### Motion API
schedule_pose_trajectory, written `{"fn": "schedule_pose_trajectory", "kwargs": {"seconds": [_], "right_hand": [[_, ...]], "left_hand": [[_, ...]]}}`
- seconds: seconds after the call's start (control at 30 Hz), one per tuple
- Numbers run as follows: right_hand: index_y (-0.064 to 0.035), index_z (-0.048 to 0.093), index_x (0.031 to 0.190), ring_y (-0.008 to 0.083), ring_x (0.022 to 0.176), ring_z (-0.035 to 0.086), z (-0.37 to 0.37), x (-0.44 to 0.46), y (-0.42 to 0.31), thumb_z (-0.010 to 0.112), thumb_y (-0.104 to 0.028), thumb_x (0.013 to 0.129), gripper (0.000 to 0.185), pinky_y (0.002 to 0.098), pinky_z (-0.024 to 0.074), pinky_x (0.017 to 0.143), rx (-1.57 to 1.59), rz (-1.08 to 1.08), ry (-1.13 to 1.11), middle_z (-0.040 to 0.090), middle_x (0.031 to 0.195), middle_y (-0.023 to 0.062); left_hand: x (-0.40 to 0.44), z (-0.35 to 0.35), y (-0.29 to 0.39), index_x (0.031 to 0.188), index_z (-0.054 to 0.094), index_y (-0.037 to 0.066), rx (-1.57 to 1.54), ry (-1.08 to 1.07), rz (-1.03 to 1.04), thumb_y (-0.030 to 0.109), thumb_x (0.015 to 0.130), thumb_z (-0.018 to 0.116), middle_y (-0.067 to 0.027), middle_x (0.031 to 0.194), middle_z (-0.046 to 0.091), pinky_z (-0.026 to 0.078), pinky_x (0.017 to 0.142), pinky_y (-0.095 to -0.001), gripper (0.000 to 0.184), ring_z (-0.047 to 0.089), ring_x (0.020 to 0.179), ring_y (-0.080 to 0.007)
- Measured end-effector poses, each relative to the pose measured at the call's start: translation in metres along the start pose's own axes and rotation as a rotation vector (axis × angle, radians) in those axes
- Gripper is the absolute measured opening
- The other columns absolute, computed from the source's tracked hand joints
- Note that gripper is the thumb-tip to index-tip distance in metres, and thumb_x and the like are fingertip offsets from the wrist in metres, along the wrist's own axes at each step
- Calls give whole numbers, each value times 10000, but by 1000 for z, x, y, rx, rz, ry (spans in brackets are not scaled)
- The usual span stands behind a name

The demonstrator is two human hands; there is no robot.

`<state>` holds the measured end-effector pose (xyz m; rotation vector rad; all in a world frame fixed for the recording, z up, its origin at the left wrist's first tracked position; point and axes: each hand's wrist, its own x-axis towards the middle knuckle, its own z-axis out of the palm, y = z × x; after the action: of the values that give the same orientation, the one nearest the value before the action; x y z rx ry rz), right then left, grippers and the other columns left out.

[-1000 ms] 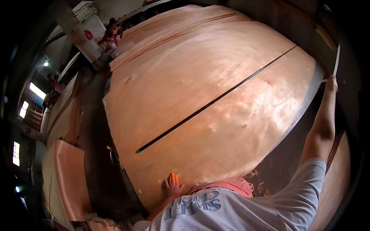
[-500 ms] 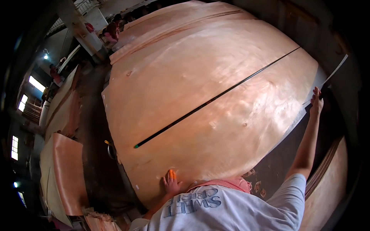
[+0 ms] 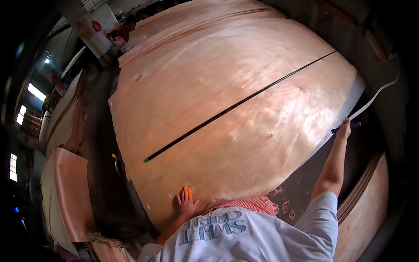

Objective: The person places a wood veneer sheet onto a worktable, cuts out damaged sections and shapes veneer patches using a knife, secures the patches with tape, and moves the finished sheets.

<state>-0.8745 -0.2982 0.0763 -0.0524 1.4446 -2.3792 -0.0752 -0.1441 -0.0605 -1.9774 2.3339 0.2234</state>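
A large tan wood veneer sheet fills the middle of the view. My left hand lies flat on its near left part, fingers spread, with orange covering on some fingertips. Out at the right edge of the sheet, my right hand is closed round a dark handle, and a long pale strip curves up and away from it. Across the sheet lies a thin black rod with a green end. The strip's far end is hard to make out in the dark.
More veneer is stacked at the left, beyond a dark gap. A stack of sheets stands at the lower right. Veneer scraps lie on the dark surface near my right arm. A pillar rises at the upper left.
My right hand has come down and inward toward the sheet's right edge. The pale strip, straight and upright earlier, now bends in a curve. My left hand stays flat on the sheet.
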Motion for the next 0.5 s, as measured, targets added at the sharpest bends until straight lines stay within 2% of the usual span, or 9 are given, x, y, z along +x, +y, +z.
{"fn": "schedule_pose_trajectory", "kwargs": {"seconds": [0.1, 0.13, 0.23, 0.27, 0.3, 0.37, 0.4, 0.47, 0.5], "right_hand": [[-74, 591, 761, 26, 396, 302, 39, -73, 3, 574, -196, 796, 128, 173, 216, 342, -199, -85, -177, 470, 602, -54], [-70, 607, 869, 19, 394, 301, 42, -85, 8, 589, -224, 809, 167, 181, 216, 347, -218, -55, -216, 444, 595, -70], [-113, 580, 796, 23, 391, 274, 65, -149, -2, 557, -213, 825, 107, 176, 198, 349, -202, 67, -270, 402, 565, -86], [-124, 568, 791, 22, 390, 266, 67, -167, -5, 555, -214, 826, 97, 177, 195, 349, -153, 112, -373, 398, 565, -84], [-76, 576, 862, 18, 381, 270, 66, -177, -1, 562, -214, 814, 147, 176, 215, 351, -112, 97, -430, 391, 559, -81], [-72, 564, 839, 14, 382, 270, 77, -220, -6, 565, -206, 807, 137, 170, 207, 354, -93, 190, -466, 416, 587, -60], [-68, 556, 835, 13, 388, 274, 85, -243, -8, 560, -208, 808, 143, 168, 206, 359, -77, 209, -497, 428, 606, -47], [-54, 532, 849, 12, 408, 282, 97, -276, 0, 542, -219, 818, 168, 162, 206, 375, -2, 312, -640, 431, 636, -31], [-57, 518, 868, 12, 411, 277, 97, -285, 12, 520, -221, 831, 168, 161, 200, 377, 48, 357, -696, 395, 610, -39]], "left_hand": [[-1, -8, 1, 1293, 269, -16, -22, 5, -2, 391, 736, 579, -179, 1360, 241, 161, 1011, -496, 757, 226, 1264, -298], [2, -11, 3, 1290, 270, -22, -32, 1, 10, 385, 745, 575, -188, 1355, 247, 178, 1013, -481, 745, 241, 1256, -309], [4, 25, -20, 1278, 283, -33, -431, 100, -7, 341, 792, 548, -219, 1337, 258, 250, 997, -419, 668, 310, 1206, -351], [10, 15, -25, 1273, 290, -36, -460, 140, -61, 302, 816, 529, -231, 1319, 281, 280, 982, -397, 616, 337, 1181, -364], [17, -3, -28, 1267, 297, -38, -486, 178, -119, 262, 840, 511, -243, 1301, 303, 310, 967, -374, 564, 364, 1157, -376], [48, -31, -35, 1254, 323, -38, -729, 432, -179, 173, 870, 472, -227, 1279, 349, 322, 964, -373, 463, 391, 1150, -331], [69, -100, 2, 1240, 345, -40, -948, 468, -189, 123, 886, 441, -202, 1258, 390, 335, 961, -356, 402, 403, 1151, -283], [124, -173, 41, 1221, 369, -53, -1184, 366, 65, 151, 899, 431, -147, 1244, 427, 328, 960, -299, 386, 425, 1135, -208], [144, -224, 79, 1164, 452, -28, -987, 362, 226, 39, 825, 510, -154, 1179, 487, 371, 923, -324, 350, 478, 1079, -242]]}}
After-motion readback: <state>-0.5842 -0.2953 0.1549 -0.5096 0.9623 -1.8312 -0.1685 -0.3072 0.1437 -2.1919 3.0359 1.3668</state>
